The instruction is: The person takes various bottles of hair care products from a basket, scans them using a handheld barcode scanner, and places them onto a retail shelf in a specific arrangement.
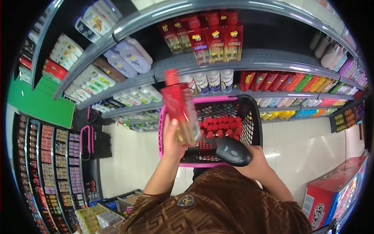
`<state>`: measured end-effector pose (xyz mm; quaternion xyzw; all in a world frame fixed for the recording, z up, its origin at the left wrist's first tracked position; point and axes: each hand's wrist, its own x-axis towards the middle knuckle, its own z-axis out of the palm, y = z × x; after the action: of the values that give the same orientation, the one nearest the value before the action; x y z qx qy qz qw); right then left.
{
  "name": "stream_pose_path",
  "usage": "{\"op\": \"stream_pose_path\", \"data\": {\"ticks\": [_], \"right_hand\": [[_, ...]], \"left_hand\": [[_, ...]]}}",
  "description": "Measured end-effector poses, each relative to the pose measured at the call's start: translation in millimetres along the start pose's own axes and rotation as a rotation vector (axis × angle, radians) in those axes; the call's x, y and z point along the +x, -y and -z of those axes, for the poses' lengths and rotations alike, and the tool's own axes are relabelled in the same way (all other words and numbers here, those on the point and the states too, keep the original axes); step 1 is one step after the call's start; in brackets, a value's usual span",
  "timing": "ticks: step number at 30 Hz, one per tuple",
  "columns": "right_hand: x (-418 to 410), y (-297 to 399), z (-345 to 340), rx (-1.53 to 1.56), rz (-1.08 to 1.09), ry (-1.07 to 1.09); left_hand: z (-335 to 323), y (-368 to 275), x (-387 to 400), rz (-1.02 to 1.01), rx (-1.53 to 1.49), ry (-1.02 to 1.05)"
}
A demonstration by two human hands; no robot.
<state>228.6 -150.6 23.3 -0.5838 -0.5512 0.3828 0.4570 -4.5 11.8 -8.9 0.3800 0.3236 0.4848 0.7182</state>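
My left hand point(173, 140) grips a red-capped bottle point(179, 108) with a clear golden lower part, blurred, over the left side of a shopping basket. In my right hand point(253, 162) is a black handheld barcode scanner point(233, 152), held above the basket's near right side. The black mesh basket point(253, 117) has a pink rim and stands before me, against the shelves. Inside it, several red-capped items point(223, 125) are packed in rows. Straight ahead on the shelf stand several red pump bottles point(216, 41) with yellow tags, much like the held one in colour.
Curved-looking shelf edges point(263, 66) run across in front, bearing white bottles point(214, 82) and dark red bottles point(267, 82). A black basket with a pink handle point(86, 143) sits on the floor at left. A red box point(324, 190) is at lower right, and stacked packs point(90, 219) at lower left.
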Motion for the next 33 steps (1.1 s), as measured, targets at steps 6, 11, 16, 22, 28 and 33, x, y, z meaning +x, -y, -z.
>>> {"op": "stream_pose_path", "data": {"ticks": [6, 11, 16, 22, 28, 33], "right_hand": [[-28, -29, 26, 0.114, 0.003, -0.148], [-49, -42, 38, 0.145, -0.036, -0.226], [-61, -57, 39, 0.137, -0.045, -0.253], [-73, -66, 35, 0.171, -0.077, -0.334], [-72, -70, 34, 0.169, -0.061, -0.334], [-69, -56, 41, 0.140, -0.066, -0.337]], "left_hand": [[-21, -50, 82, -0.443, 0.079, 0.033], [-39, -43, 179, -0.822, 0.265, -0.107], [-38, -29, 245, -0.822, 0.391, -0.212], [-63, -29, 256, -0.666, 0.710, -0.276], [-48, -27, 254, -0.558, 0.723, -0.092], [-75, -18, 228, -0.501, 0.674, -0.102]]}}
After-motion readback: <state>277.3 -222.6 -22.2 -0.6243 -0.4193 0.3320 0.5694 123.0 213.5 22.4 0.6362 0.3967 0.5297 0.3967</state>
